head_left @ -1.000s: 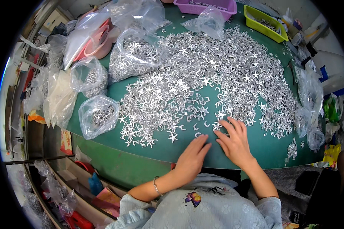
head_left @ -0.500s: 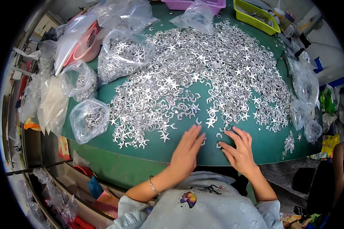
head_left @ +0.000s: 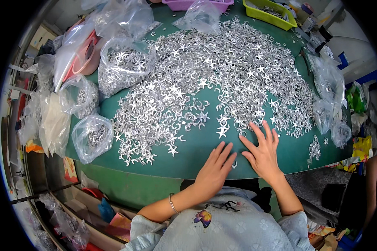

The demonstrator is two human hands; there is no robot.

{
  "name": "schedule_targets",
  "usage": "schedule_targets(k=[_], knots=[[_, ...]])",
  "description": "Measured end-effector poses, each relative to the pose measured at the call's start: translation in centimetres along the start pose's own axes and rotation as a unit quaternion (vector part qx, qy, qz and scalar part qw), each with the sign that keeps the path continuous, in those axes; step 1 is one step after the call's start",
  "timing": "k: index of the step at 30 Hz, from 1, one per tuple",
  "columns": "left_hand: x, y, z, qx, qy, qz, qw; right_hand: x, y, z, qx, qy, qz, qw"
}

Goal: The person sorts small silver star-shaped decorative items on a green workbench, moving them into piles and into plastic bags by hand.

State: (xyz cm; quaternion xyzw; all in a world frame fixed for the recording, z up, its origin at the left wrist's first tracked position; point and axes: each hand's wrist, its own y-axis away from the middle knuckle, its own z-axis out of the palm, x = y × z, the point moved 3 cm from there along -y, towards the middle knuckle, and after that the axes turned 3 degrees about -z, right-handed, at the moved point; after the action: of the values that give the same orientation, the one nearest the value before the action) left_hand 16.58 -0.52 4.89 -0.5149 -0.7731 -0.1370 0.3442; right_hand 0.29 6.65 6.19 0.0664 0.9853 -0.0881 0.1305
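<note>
A wide heap of small silver metal pieces point(head_left: 213, 79), stars and crescents, covers the green table point(head_left: 197, 159). My left hand point(head_left: 213, 171) lies flat on the green mat near the front edge, fingers spread, holding nothing. One small silver piece point(head_left: 234, 165) lies right beside its fingertips. My right hand point(head_left: 264, 152) rests flat to the right of it, fingers apart, its fingertips touching the near edge of the heap. A loose silver star point(head_left: 221, 132) lies just ahead of both hands.
Clear plastic bags of silver pieces point(head_left: 92, 136) point(head_left: 121, 69) crowd the table's left side; more bags point(head_left: 329, 96) stand at the right. A yellow-green tray point(head_left: 269, 12) and a purple tray point(head_left: 184, 4) sit at the far edge. Another person's arm point(head_left: 373, 175) shows at right.
Both hands have slid back toward me along the mat, out of the heap's edge, and the view has shifted so the heap sits farther from the front edge.
</note>
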Motion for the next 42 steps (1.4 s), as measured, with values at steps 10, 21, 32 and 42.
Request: schedule_targets(k=[10,21,32,42], knots=[[-1.8,-3.8,-1.2,-0.011,-0.111,0.010,0.994,0.2,-0.2,-0.6,0.056,-0.058,-0.039,0.996],[-2.5,-3.6,-1.4,-0.007,-0.132,-0.006,0.991,0.0,-1.0,0.6,0.061,-0.020,0.011,0.998],[-0.8,-6.5,-1.2,-0.079,-0.089,0.069,0.990,2.6,-0.5,-0.5,0.055,-0.065,0.059,0.995],[-5.5,-8.7,-2.3,0.000,-0.302,0.034,0.953,2.5,2.7,-1.4,-0.069,-0.007,0.049,0.996]])
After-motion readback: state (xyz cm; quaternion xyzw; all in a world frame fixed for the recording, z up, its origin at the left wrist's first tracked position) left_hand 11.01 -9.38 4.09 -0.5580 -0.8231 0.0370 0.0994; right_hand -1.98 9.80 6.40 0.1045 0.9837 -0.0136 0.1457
